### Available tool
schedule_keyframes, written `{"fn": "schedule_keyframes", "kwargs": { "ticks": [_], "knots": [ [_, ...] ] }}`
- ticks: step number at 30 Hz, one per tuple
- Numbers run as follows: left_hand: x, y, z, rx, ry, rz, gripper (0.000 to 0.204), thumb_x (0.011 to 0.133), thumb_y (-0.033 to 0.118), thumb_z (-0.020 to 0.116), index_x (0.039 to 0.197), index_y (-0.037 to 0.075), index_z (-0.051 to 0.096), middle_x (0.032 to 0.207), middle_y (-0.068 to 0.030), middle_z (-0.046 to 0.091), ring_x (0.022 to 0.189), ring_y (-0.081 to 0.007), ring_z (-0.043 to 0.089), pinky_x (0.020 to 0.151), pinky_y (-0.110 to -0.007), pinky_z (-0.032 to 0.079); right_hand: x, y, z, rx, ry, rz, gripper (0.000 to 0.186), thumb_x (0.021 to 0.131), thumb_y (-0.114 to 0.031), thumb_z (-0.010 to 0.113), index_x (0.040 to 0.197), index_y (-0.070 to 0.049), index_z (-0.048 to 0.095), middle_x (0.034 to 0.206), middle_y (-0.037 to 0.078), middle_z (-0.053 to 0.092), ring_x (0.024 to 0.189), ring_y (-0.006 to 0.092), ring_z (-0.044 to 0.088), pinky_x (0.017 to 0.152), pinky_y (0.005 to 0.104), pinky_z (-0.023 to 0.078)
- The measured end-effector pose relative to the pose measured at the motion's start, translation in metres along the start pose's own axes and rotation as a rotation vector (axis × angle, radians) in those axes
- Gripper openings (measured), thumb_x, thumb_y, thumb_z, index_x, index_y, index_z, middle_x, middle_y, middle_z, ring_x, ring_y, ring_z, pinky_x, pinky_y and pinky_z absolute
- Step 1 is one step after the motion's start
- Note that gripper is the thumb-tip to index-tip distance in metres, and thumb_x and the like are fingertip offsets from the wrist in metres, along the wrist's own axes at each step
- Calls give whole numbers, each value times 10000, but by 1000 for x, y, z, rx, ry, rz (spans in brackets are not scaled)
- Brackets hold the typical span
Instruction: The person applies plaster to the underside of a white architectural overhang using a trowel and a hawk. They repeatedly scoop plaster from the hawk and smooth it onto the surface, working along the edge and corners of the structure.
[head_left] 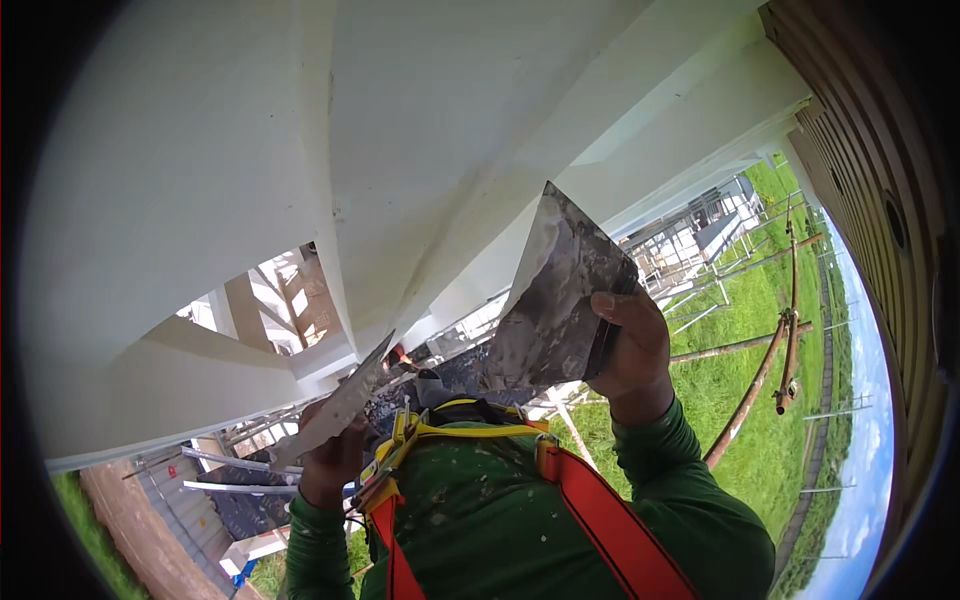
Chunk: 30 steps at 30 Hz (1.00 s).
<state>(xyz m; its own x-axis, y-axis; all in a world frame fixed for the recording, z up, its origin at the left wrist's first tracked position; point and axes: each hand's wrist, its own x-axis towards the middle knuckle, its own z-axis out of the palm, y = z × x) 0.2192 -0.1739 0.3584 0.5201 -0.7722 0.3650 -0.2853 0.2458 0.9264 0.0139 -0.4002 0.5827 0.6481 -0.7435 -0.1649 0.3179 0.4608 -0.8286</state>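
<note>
My right hand (pixel 632 348) grips the edge of a wide, trapezoid metal plastering blade (pixel 555 300), grey and smeared with white filler, held up close to the white wall (pixel 420 130). My left hand (pixel 330 460) is closed on a narrower putty knife (pixel 340 405), whose blade slants up toward the wall's lower corner. Both forearms are in green long sleeves. Between them shows my chest with an orange and yellow safety harness (pixel 580 500).
White painted beams and wall faces fill the upper view. Rusty scaffold poles (pixel 755 385) cross over green grass at the right. A brown slatted surface (pixel 870 170) runs along the far right. Metal scaffold frames and a brick wall lie below at the left.
</note>
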Motion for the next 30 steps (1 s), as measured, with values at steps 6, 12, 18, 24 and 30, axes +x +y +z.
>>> {"fn": "schedule_keyframes", "kwargs": {
  "ticks": [6, 12, 18, 24, 30],
  "knots": [
    [24, 56, 10, -1003, -214, -287, 290, 1026, 211, 530, 1235, 11, 506, 641, -36, 471, 508, -103, 416, 461, -252, 339, 7, 37, 1, -20, -91, -369, 515, 910, -8, 580, 1410, -39, 457, 1336, 160, 570, 1247, 321, 559, 1055, 548, 454],
    [35, 55, 0, -1063, -380, -370, 382, 1010, 282, 571, 1228, -28, 532, 650, -18, 501, 507, -89, 422, 471, -249, 343, -4, 90, 16, -562, -141, -465, 169, 906, -32, 677, 1070, 10, 664, 933, 95, 668, 825, 147, 630, 705, 301, 503],
    [31, 62, -5, -1058, -293, -262, 418, 1020, 328, 558, 1091, -85, 553, 526, 27, 344, 384, -82, 307, 378, -261, 262, 33, 77, 7, -1427, -717, -707, 278, 779, -77, 750, 1035, 13, 690, 1104, 153, 663, 978, 328, 673, 820, 399, 585],
    [22, 46, -41, -940, -94, -41, 390, 1048, 292, 483, 1135, -82, 554, 478, 45, 345, 340, -79, 343, 338, -258, 338, 16, 65, -19, -1756, -518, -1374, 213, 765, -164, 779, 972, -202, 754, 1098, 7, 628, 975, 185, 590, 849, 391, 574],
    [27, 45, -46, -1003, -76, -49, 402, 1035, 268, 518, 1103, -125, 563, 510, 30, 378, 376, -85, 339, 370, -255, 347, 11, 62, -20, -1759, -435, -1476, 225, 763, -182, 797, 973, -259, 774, 1069, -32, 599, 918, 145, 561, 778, 309, 568]
  ]
}}
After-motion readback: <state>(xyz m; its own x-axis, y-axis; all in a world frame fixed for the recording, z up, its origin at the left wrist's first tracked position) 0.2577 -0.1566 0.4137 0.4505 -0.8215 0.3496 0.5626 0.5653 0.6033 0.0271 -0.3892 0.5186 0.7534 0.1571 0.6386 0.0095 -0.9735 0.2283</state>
